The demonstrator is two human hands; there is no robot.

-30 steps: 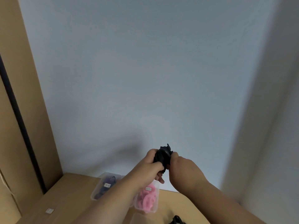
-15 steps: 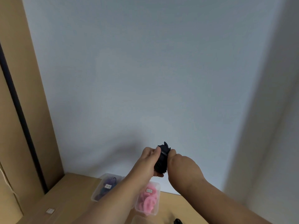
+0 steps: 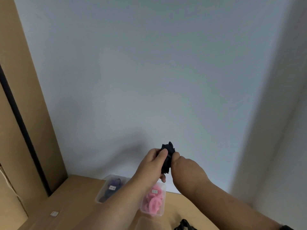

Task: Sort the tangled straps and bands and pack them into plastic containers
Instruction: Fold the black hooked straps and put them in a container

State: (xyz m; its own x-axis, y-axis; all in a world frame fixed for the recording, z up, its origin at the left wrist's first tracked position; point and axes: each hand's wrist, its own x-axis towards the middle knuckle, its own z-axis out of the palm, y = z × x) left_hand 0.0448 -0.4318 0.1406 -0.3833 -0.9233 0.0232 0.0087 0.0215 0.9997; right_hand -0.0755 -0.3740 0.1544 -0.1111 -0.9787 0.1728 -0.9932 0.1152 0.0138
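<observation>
Some of the sorting looks done and some is left. On the desk (image 3: 78,193) sit two clear plastic boxes. The box on the left (image 3: 99,199) holds dark purple bands (image 3: 114,184), and the box next to it (image 3: 162,211) holds pink bands (image 3: 153,202). Each box has a small white label on it. A third clear box (image 3: 146,224) seems to peek in at the bottom edge, but the arm hides most of it, so it is hard to be sure. Near the bottom edge of the view there is also a black strap (image 3: 184,225) lying on the desk, not in any box. So more things probably need packing. Right now the person holds a black bundle (image 3: 167,157) up in the air, above the boxes and in front of the pale wall. Both hands have a grip on it. The left hand (image 3: 152,165) wraps its thumb and fingers around one side, and the right hand (image 3: 181,165) pinches the other side, so both are closed tight on the bundle. The bundle looks soft and crumpled, like cloth straps bunched up into a lump. A floppy bit sticks up at the top. It looks tangled, so it may need pulling apart before it goes in a box.
</observation>
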